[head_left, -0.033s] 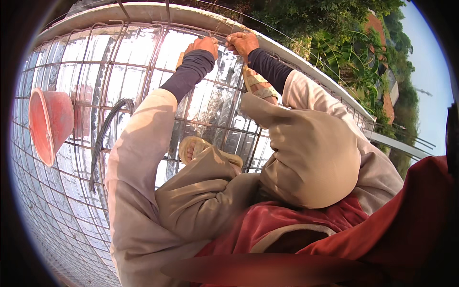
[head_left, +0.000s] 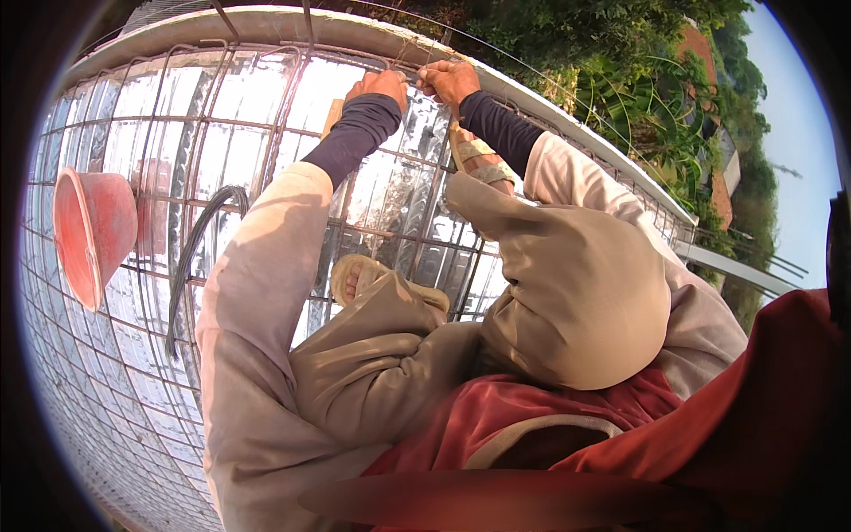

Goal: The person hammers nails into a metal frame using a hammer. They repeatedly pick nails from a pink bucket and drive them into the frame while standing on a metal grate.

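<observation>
At the far edge of a steel rebar mesh [head_left: 292,130], my two hands work close together. The fingers of my left hand [head_left: 379,86] are curled closed near the edge bars. Beside it, my right hand [head_left: 450,82] pinches with thumb and fingers, its tips almost meeting the left hand's. Whatever lies between the fingertips is too small to make out. The mesh lies over shiny corrugated metal sheets [head_left: 137,133]. To the left, a loose bundle of dark wire [head_left: 197,244] rests on the mesh.
A red bucket [head_left: 111,222] lies tipped on the mesh at the left. My sandalled foot [head_left: 355,277] stands on the bars, the other near my right wrist. A pale concrete edge [head_left: 355,28] curves along the far side, with trees [head_left: 638,97] beyond it.
My left hand has shifted slightly to the right, toward my right hand. The right hand stays in nearly the same place.
</observation>
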A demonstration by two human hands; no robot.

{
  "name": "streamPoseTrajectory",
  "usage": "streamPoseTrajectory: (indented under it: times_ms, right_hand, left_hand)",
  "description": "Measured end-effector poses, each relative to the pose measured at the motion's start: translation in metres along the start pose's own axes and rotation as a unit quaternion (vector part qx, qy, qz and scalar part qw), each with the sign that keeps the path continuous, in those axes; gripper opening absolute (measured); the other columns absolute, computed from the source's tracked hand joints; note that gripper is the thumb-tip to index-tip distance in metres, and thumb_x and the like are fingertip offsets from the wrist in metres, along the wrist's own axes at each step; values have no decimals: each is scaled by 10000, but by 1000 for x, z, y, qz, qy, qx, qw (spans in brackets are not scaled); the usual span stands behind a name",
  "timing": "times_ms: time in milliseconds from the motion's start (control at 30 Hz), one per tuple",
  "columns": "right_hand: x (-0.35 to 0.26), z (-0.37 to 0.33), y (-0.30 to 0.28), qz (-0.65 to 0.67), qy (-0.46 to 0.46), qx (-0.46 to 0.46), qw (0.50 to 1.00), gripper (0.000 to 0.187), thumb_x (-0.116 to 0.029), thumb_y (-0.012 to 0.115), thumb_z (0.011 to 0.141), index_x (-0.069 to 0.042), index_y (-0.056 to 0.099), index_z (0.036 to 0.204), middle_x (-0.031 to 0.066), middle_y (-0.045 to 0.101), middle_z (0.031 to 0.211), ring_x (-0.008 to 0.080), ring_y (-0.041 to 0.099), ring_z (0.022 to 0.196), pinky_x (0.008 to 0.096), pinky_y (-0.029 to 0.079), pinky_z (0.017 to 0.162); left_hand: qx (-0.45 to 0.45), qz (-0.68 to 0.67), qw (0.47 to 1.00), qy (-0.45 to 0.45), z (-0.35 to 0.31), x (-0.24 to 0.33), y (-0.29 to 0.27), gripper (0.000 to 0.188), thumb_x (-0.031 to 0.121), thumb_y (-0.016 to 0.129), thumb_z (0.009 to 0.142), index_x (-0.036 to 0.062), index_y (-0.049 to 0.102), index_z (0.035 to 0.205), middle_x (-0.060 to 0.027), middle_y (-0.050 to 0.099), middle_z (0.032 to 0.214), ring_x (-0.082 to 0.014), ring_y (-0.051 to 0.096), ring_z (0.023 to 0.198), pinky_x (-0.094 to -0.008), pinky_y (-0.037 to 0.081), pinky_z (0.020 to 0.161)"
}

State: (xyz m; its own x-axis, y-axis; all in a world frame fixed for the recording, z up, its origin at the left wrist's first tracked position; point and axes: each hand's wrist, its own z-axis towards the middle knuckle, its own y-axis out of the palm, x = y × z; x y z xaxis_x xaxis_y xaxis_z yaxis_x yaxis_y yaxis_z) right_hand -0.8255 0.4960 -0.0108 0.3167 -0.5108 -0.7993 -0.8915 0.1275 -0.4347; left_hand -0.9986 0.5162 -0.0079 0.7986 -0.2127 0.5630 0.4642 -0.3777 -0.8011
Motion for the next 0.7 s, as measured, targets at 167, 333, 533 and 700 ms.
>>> streamPoseTrajectory:
  times_ms: [167, 333, 533, 700]
  right_hand:
    - [40, 27, -15, -19, -32, 27, 999, 227, -241, 719, 854, -76, 788, 994, 98, 764, 830, 176, 726, 729, 317, 572, 752]
    - [22, 14, -3, -127, -109, 37, 985, 183, -250, 690, 827, -127, 797, 911, 135, 752, 862, 306, 726, 812, 403, 567, 791]
    - [23, 4, -34, -301, -216, 43, 928, 195, -211, 684, 822, -117, 761, 975, 168, 731, 888, 377, 698, 826, 476, 560, 772]
    - [23, -2, -40, -297, -329, 67, 894, 193, -195, 662, 855, -113, 736, 1014, 156, 727, 963, 370, 696, 810, 444, 566, 715]
  left_hand:
    - [-41, -46, 998, -19, 11, 34, 19, 283, 419, 673, 909, 191, 771, 1048, -189, 733, 1002, -383, 698, 990, -475, 549, 884]
    - [-40, -187, 976, -101, 22, 10, 56, 263, 330, 648, 901, 137, 769, 1031, -165, 740, 939, -360, 712, 866, -415, 560, 832]
    - [-42, -263, 952, -152, 8, 41, 66, 337, 322, 655, 920, 58, 750, 1106, -205, 738, 965, -324, 717, 902, -405, 551, 846]
    - [-38, -417, 892, -172, 7, 34, 82, 296, 292, 642, 928, 17, 740, 973, -142, 705, 774, -214, 651, 680, -374, 528, 676]
